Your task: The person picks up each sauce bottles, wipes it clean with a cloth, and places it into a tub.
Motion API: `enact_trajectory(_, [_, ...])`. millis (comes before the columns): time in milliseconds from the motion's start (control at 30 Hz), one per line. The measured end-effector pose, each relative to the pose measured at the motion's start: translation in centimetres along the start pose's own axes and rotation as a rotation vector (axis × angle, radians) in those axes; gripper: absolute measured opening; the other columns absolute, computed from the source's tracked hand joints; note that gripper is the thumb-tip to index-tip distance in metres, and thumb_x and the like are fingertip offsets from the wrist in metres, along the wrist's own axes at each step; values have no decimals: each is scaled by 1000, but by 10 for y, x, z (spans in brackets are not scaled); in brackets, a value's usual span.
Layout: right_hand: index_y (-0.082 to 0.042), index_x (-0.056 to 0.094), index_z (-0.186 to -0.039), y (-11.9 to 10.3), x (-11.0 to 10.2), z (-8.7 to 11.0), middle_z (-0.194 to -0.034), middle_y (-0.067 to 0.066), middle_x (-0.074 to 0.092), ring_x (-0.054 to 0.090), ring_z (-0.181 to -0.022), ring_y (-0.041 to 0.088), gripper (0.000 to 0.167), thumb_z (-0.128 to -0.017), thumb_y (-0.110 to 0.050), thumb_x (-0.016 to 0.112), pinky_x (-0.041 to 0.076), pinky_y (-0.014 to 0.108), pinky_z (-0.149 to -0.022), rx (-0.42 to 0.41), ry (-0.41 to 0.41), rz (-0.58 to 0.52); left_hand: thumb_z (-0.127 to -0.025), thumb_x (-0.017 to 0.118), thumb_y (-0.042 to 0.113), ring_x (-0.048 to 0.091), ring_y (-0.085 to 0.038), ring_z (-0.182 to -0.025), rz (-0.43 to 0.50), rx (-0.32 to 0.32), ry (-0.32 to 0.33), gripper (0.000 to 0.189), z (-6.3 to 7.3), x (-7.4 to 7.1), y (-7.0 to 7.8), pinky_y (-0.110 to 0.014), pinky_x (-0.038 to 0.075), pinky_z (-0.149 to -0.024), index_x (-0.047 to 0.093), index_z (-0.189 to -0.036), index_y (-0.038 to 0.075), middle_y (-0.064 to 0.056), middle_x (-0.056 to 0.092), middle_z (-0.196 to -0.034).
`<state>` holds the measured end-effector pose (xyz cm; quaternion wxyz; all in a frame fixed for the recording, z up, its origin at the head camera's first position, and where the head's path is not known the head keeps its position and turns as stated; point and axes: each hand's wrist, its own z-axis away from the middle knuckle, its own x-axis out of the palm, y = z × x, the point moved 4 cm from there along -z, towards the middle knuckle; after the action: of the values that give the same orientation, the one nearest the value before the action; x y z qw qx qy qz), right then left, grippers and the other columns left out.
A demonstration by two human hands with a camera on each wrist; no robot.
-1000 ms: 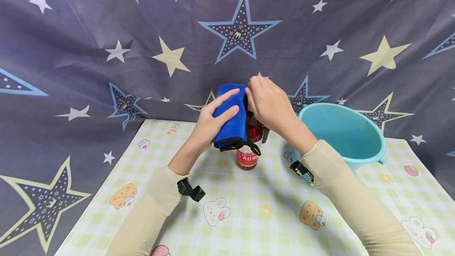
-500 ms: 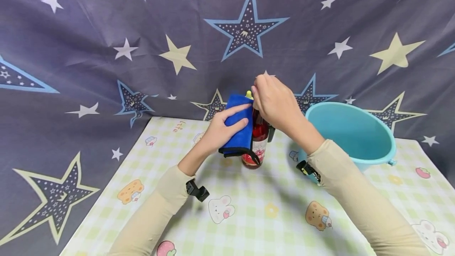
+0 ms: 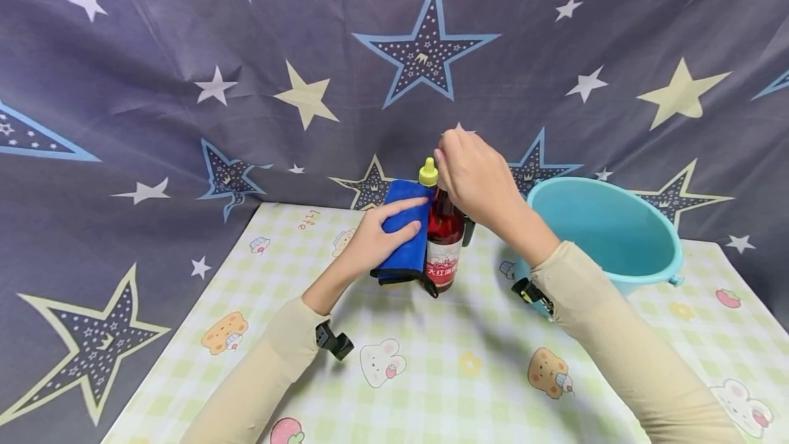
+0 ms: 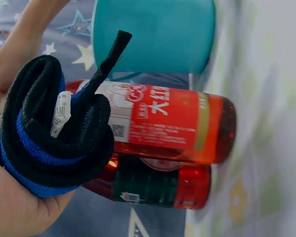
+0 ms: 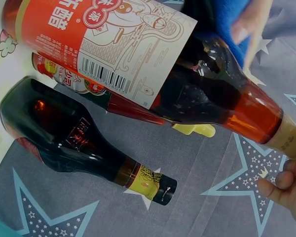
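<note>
My left hand (image 3: 372, 244) holds a folded blue cloth (image 3: 408, 253) with black edging and a small loop, its fingers and thumb lying across it. The cloth is beside a red vinegar bottle (image 3: 445, 228), which stands upright with a red and white label. My right hand (image 3: 477, 173) grips the top of that bottle; in the right wrist view, fingertips (image 5: 271, 190) show at its neck. The cap is hidden by the hand. In the left wrist view the rolled cloth (image 4: 37, 163) shows a white tag, with the bottle (image 4: 172, 123) just beyond.
Behind the vinegar bottle stands another bottle with a yellow cap (image 3: 428, 171). A dark bottle (image 5: 64, 131) with a yellow neck band also stands close by. A teal bucket (image 3: 668, 262) is at the right on the checked tablecloth (image 3: 431, 375); a starry curtain (image 3: 259, 33) hangs behind.
My left hand has lowered the cloth along the bottle's left side, so the yellow cap behind now shows. My right hand keeps its grip on the bottle's top. The head view has shifted slightly.
</note>
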<state>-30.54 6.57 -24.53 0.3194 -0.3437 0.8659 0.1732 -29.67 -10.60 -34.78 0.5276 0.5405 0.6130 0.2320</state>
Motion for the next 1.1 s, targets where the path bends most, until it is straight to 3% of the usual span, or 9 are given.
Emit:
enact_trajectory(100, [-2, 47, -97, 1, 0, 0, -79, 10, 45, 42, -66, 25, 23, -110, -20, 39, 37, 34, -60, 5, -5, 0, -99, 67, 21, 47, -21, -144, 9, -21, 3, 41, 3, 2, -10, -48, 35, -120, 65, -139, 23, 1, 58, -149])
enact_trajectory(200, [-2, 48, -98, 0, 0, 0, -79, 10, 45, 42, -67, 26, 23, -110, -20, 39, 38, 35, -60, 7, -6, -3, -99, 68, 21, 47, -25, -143, 36, -62, 7, 41, 5, 4, -22, -49, 38, -118, 64, -140, 24, -3, 56, -150])
enact_trajectory(300, [-2, 48, -97, -1, 0, 0, -78, 11, 45, 44, -67, 27, 23, -110, -19, 40, 48, 38, -69, 4, 2, -9, -98, 68, 21, 48, -30, -142, 68, -112, -9, 42, 9, 7, -33, -52, 41, -114, 64, -140, 23, -7, 55, -151])
enact_trajectory(400, [-2, 47, -97, -1, 0, 0, -78, 11, 45, 44, -67, 27, 22, -109, -19, 41, 51, 39, -74, 0, 7, -7, -98, 68, 21, 49, -33, -139, 88, -152, -33, 43, 12, 11, -44, -54, 43, -112, 63, -141, 22, -9, 54, -151])
enact_trajectory(467, [-2, 48, -97, -1, -1, 1, -78, 11, 45, 44, -67, 27, 22, -109, -19, 41, 49, 38, -70, 1, 6, -1, -98, 68, 20, 49, -34, -138, 97, -167, -39, 44, 12, 13, -49, -55, 44, -110, 63, -141, 21, -9, 54, -152])
enact_trajectory(567, [-2, 47, -98, 0, -3, 0, -78, 11, 45, 44, -67, 27, 22, -109, -20, 40, 43, 37, -63, 0, 11, 9, -98, 68, 19, 49, -34, -139, 106, -176, -40, 44, 12, 15, -52, -56, 44, -110, 63, -142, 20, -9, 54, -152])
enact_trajectory(800, [-2, 47, -99, 1, -4, 0, -79, 10, 45, 42, -68, 26, 23, -110, -21, 40, 37, 35, -61, 13, 0, -2, -97, 69, 17, 46, -33, -144, 62, -237, -39, 43, 13, 19, -58, -56, 37, -117, 65, -139, 20, -9, 56, -150])
enact_trajectory(1100, [-3, 48, -100, 1, 0, 0, -80, 10, 45, 43, -69, 25, 23, -110, -21, 40, 37, 34, -61, 24, -22, -3, -94, 70, 14, 56, -38, -130, 18, -338, -55, 43, 16, 22, -66, -51, 49, -103, 66, -137, 16, -17, 54, -150])
